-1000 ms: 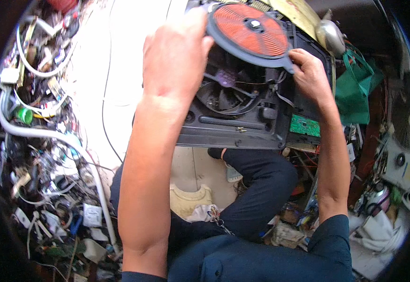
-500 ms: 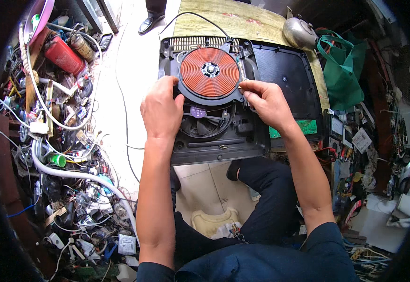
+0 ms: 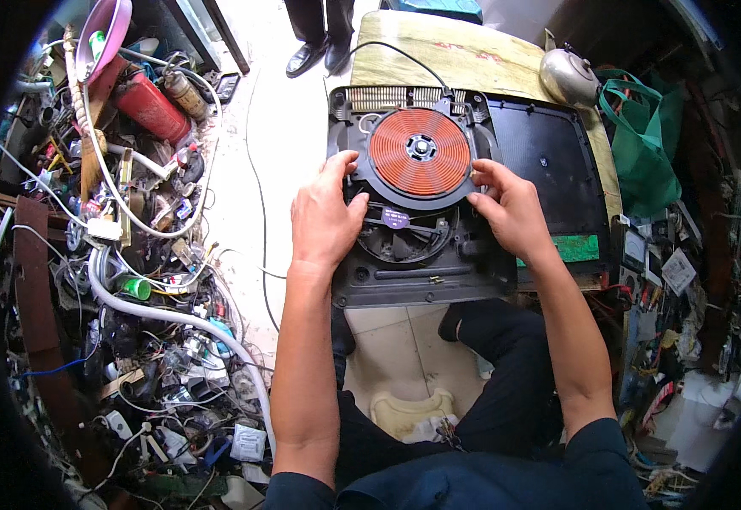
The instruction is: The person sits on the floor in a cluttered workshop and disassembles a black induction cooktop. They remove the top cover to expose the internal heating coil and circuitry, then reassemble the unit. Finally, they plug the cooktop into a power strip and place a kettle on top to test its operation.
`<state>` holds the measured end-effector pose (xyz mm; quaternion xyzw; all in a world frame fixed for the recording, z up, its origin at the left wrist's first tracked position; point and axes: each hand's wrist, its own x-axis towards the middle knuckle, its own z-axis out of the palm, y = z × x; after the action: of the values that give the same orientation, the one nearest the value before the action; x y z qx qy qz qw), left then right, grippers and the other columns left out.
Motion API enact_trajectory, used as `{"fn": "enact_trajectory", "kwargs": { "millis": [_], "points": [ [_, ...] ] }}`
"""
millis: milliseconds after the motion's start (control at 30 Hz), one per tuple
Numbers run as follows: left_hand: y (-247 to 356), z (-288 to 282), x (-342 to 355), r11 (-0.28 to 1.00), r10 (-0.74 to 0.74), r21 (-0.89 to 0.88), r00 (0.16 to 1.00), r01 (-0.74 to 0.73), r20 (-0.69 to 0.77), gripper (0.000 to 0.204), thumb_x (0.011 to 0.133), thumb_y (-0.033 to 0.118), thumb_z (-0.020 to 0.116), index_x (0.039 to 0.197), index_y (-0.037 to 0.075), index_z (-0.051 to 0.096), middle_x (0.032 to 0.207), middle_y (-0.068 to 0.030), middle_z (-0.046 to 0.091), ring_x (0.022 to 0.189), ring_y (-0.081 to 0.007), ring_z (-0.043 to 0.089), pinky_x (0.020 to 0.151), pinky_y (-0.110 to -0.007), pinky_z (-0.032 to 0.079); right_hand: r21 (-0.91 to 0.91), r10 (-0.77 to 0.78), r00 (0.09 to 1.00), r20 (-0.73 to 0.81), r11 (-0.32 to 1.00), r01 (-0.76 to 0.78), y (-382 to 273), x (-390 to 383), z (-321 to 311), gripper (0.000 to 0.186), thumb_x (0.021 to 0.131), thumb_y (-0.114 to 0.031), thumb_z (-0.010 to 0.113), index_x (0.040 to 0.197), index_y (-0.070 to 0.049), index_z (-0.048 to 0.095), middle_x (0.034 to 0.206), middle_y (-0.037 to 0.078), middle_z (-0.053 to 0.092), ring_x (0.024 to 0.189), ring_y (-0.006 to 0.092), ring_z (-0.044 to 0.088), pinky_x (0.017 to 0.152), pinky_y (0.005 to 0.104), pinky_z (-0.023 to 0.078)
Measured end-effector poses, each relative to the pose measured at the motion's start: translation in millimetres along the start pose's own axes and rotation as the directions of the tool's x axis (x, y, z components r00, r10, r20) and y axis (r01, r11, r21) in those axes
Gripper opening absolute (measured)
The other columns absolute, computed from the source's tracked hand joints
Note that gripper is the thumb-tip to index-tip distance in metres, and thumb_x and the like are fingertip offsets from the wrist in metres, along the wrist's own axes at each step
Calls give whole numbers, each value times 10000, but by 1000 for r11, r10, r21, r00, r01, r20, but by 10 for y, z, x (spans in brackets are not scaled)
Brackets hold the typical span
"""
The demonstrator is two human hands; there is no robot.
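Note:
The orange copper coil disc (image 3: 407, 161) on its black plastic holder sits level in the upper part of an open black cooker housing (image 3: 421, 287). My left hand (image 3: 324, 212) has its curled fingers at the holder's left edge, and my right hand (image 3: 511, 208) grips the right edge. Below the coil a purple-labelled capacitor (image 3: 395, 217) and a dark fan (image 3: 387, 246) show. A black cord runs from the housing's top. A black panel (image 3: 549, 170) lies alongside on the right, a green circuit board (image 3: 574, 248) at its lower end.
A worn wooden table (image 3: 421, 51) carries a steel kettle (image 3: 568, 76), with a green bag (image 3: 647, 144) hanging beside it. Another person's dark shoes (image 3: 307, 55) stand beyond. Heaped cables, parts and a red cylinder (image 3: 151, 106) fill the left side; more clutter lies right.
The coil, held up and tilted a second ago, has come down level into the housing, both hands still at its edges. The head view has shifted, showing more of the far floor and the person there.

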<state>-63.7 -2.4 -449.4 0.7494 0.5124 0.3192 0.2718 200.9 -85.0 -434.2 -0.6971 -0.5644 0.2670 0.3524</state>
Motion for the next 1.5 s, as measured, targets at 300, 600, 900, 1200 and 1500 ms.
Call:
{"fn": "enact_trajectory", "kwargs": {
  "millis": [300,600,900,1200,1500],
  "points": [
    [-125,43,28,996,30,-86,997,-36,-70,342,887,-17,697,1226,-21,650,1116,-186,757,1043,-298,747,914,-360,571,-142,-80,997,-4,987,79,35,-50,14,402,878,-37,729,1267,13,640,1112,233,732,933,360,736,827,401,567],
    [-124,133,38,994,24,-101,985,-42,-172,249,855,40,763,1100,36,718,1018,-134,775,931,-287,759,826,-354,575,-245,-254,962,-102,944,223,24,-141,83,298,904,-84,717,1187,-2,673,1042,208,731,944,397,709,799,438,566],
    [-110,179,55,998,-18,-58,983,8,-181,272,845,-8,762,1113,1,720,1004,-136,786,954,-232,770,858,-317,575,-287,-249,961,-118,935,208,-15,-155,89,188,906,-140,714,1070,-49,735,993,151,743,887,379,709,760,449,564],
    [55,101,-41,997,39,77,981,-24,-192,297,884,37,735,1178,13,702,1123,-196,747,1042,-309,739,904,-367,558,-247,-164,960,-227,963,106,30,-419,-351,164,889,-126,728,1021,-29,743,967,154,740,889,367,712,769,416,560],
    [1318,-762,-968,796,570,-342,808,-499,148,278,870,67,756,1147,95,742,1111,-143,759,1045,-324,736,927,-413,575,142,230,763,-604,973,-181,812,-1194,-963,177,991,-174,703,1047,-10,738,848,-6,685,727,72,592,638,247,479]
  ]
}}
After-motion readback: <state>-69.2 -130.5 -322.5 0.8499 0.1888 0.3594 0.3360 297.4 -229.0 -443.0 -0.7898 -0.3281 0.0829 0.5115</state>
